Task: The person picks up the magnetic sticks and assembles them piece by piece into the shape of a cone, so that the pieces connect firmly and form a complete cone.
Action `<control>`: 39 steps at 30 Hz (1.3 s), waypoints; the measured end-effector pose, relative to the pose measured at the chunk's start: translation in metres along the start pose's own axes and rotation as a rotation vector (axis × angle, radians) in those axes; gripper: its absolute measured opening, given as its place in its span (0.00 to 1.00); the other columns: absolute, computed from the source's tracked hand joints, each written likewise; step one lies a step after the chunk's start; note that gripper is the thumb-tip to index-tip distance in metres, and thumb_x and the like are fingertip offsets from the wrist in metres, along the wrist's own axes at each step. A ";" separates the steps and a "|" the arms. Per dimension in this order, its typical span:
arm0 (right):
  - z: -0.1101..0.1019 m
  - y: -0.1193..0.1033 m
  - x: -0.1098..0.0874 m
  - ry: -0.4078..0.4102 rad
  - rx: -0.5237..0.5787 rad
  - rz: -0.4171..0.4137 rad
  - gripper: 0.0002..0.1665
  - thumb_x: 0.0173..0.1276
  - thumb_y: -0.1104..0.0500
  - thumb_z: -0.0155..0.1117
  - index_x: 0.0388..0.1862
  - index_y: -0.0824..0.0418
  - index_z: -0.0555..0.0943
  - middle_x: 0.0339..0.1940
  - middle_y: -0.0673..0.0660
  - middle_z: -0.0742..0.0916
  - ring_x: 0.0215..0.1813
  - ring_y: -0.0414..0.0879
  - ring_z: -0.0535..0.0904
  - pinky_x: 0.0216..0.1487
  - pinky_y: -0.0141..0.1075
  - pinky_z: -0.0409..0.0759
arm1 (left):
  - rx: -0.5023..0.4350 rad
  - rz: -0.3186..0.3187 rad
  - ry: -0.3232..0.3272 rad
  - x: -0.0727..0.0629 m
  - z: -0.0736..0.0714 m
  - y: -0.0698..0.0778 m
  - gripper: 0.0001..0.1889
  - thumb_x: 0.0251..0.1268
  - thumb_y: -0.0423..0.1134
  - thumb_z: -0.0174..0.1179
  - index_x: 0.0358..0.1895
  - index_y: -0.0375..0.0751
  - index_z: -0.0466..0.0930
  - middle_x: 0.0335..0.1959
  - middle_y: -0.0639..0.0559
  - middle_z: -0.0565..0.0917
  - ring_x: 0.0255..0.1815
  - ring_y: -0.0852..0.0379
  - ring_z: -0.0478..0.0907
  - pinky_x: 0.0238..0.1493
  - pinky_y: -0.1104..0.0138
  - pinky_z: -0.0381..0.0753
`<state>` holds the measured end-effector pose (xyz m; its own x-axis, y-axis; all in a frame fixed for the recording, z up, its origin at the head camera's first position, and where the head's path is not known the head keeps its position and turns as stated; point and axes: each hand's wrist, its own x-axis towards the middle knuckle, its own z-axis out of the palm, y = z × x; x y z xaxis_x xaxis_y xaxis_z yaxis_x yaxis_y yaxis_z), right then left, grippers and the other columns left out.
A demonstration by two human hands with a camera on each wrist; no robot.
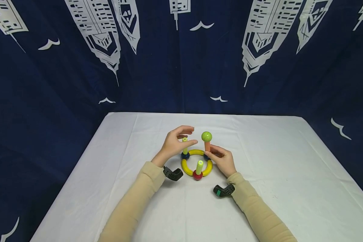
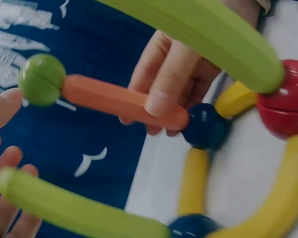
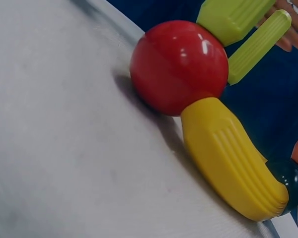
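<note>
A ring of curved yellow rods point(image 1: 196, 152) joined by red and dark blue balls lies on the table. My right hand point(image 1: 223, 160) pinches an orange rod point(image 2: 97, 98) near its lower end, where it meets a dark blue ball point(image 2: 206, 126). Topping that rod is a green ball point(image 1: 206, 136). My left hand point(image 1: 173, 140) hovers left of the green ball, fingers spread and holding nothing; the head view shows a gap between them. Two light green rods stand on the ring, one on the red ball point(image 3: 179, 67), the other on the left blue ball point(image 1: 185, 155).
White cloth covers the table point(image 1: 133, 215). Behind it hangs a dark blue curtain point(image 1: 181, 70) with white building and bird prints. A black band point(image 1: 173, 173) sits at the left wrist and another band point(image 1: 224, 191) at the right.
</note>
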<state>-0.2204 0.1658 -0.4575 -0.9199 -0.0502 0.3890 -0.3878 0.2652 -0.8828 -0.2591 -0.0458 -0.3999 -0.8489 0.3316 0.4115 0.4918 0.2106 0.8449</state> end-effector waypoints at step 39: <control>0.003 -0.019 0.010 0.020 0.033 -0.102 0.21 0.70 0.68 0.53 0.60 0.71 0.65 0.43 0.69 0.82 0.44 0.44 0.79 0.57 0.38 0.70 | -0.243 -0.079 0.232 -0.034 0.012 0.002 0.16 0.59 0.28 0.62 0.50 0.24 0.77 0.47 0.34 0.81 0.47 0.42 0.79 0.48 0.64 0.79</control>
<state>-0.2223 0.1576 -0.4379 -0.8745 -0.0563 0.4818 -0.4811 0.2281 -0.8465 -0.2266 -0.0455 -0.4168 -0.9177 0.0992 0.3846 0.3858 -0.0069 0.9225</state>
